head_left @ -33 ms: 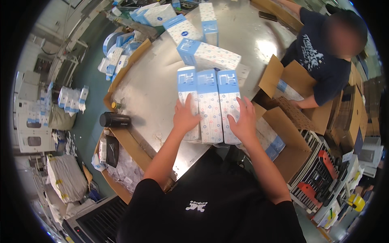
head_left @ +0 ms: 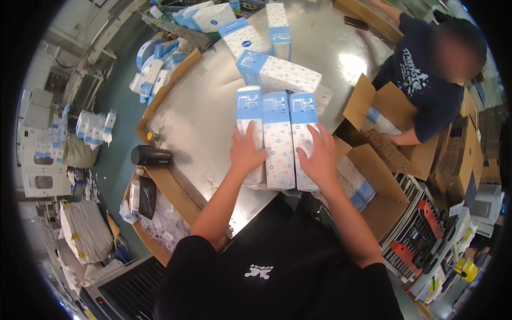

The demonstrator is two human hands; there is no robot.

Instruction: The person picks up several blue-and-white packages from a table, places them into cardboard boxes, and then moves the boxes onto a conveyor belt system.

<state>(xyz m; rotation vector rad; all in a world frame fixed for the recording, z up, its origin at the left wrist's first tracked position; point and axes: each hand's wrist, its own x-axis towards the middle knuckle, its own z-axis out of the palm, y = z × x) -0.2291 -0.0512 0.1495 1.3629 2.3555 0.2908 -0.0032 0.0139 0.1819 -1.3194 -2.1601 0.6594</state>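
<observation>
Three long blue-and-white packs, printed with small rings, lie side by side on the metal table: a left pack (head_left: 249, 101), a middle pack (head_left: 278, 141) and a right pack (head_left: 303, 112). My left hand (head_left: 247, 152) grips the left side of the row, its thumb reaching toward the middle pack. On the other side, my right hand (head_left: 320, 157) clasps the right pack with fingers spread over its top and edge. Beyond the row, a similar pack (head_left: 290, 73) lies crosswise. The undersides of the held packs are hidden.
More packs (head_left: 244, 40) lie at the far side. To the right stand open cardboard boxes (head_left: 381, 205); a co-worker (head_left: 426, 80) reaches into one. A black bottle (head_left: 152, 156) lies at left beside a carton of clear scraps (head_left: 168, 226). A phone (head_left: 356, 22) rests far right.
The view has shifted very slightly, so the packs and table appear a little farther right. Both hands keep their places on the row.
</observation>
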